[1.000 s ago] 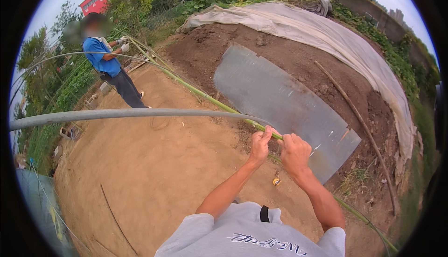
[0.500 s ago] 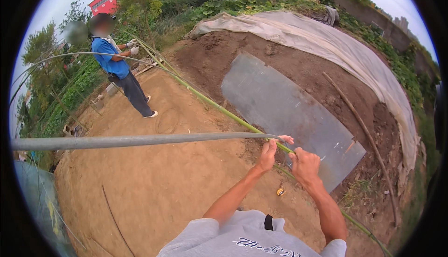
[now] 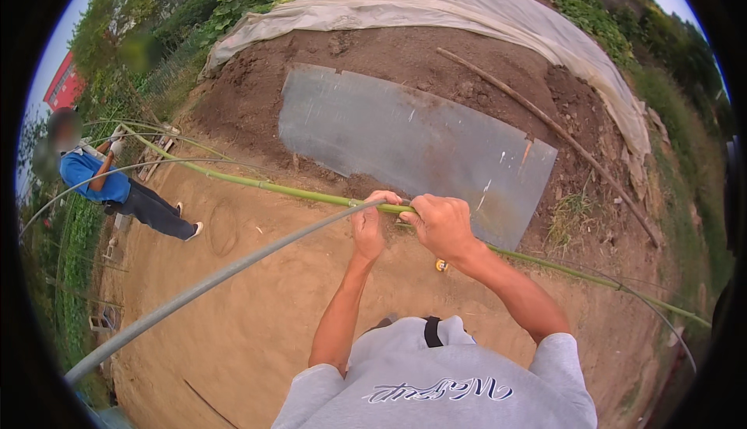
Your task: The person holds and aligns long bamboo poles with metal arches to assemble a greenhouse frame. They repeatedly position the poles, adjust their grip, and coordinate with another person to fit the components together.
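A long green bamboo pole [image 3: 299, 192] runs across in front of me, from the far left down to the right. My left hand [image 3: 369, 229] is closed around it where a grey pipe [image 3: 226, 272] crosses; the pipe rises from the lower left and bends over at the hand. Close beside it, my right hand [image 3: 443, 224] grips the same pole, knuckles up. Whether a tie or wire sits between the fingers is hidden. The thin end of the pole passes behind my right forearm and emerges at the right.
A co-worker in a blue shirt [image 3: 93, 176] and gloves stands at the left by the pole's far end. Beyond the pole a grey sheet [image 3: 405, 137] lies on dark soil, with a wooden pole [image 3: 545, 117] and whitish covering [image 3: 436, 8] behind. A small yellow thing [image 3: 441, 265] lies on the ground.
My view has turned rightward, so the co-worker and sheet appear farther left. The grey pipe now slants up from lower left instead of lying nearly level. Both hands stay on the bamboo pole.
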The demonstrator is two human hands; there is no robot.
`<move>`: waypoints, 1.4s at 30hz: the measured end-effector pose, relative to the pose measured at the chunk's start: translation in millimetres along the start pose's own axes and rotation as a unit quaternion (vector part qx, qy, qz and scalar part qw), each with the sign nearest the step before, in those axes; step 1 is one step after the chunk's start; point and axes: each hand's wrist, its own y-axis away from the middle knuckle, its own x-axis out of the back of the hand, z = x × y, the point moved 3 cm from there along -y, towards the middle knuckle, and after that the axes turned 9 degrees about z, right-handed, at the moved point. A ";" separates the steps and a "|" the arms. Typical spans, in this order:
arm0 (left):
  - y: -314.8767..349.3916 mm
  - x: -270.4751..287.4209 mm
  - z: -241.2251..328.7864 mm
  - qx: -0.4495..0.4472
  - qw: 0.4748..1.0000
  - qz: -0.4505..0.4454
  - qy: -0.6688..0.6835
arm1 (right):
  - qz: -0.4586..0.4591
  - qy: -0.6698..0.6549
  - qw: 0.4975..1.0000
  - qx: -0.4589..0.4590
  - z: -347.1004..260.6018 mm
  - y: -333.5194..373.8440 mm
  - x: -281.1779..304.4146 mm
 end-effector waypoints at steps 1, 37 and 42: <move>-0.1 -2.3 1.4 -0.003 1.000 0.008 0.005 | 0.026 0.005 0.999 0.020 1.4 2.3 0.5; 2.3 29.4 -3.2 0.128 0.968 -0.104 0.191 | -0.205 -0.018 0.970 -0.129 -2.0 -5.4 -26.8; 2.0 20.3 6.5 0.135 0.975 -0.100 0.146 | -0.275 -0.115 0.922 -0.247 6.2 -2.5 -31.0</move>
